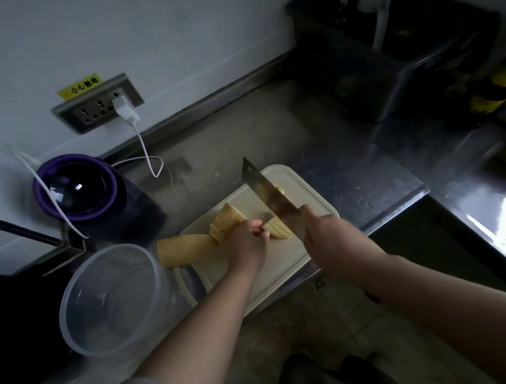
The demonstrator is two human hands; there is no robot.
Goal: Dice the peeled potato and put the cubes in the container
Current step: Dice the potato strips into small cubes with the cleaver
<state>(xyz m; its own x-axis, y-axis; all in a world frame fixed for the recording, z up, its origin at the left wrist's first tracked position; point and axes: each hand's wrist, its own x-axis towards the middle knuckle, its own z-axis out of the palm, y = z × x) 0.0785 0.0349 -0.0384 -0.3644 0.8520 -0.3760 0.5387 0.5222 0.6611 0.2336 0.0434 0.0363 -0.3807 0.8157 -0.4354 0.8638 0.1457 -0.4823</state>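
The right hand [322, 231] grasps the cleaver [260, 188]; the left hand [247, 243], grip seemingly curled, pins the potato slices [279, 231]. Its fingertips [258, 224] lie just beside the blade, so a slipping slice could mean a cut

Right hand [326, 234] gripping cleaver [269, 195], left hand [245, 243] holding potato slices [276, 231], cutting board [303, 187], clear container [114, 299]

Glossy steel counter [318, 143], matt plastic board [282, 259], clear plastic container [114, 299].

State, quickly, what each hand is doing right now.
Left hand: holds the potato slices.
Right hand: grips the cleaver.
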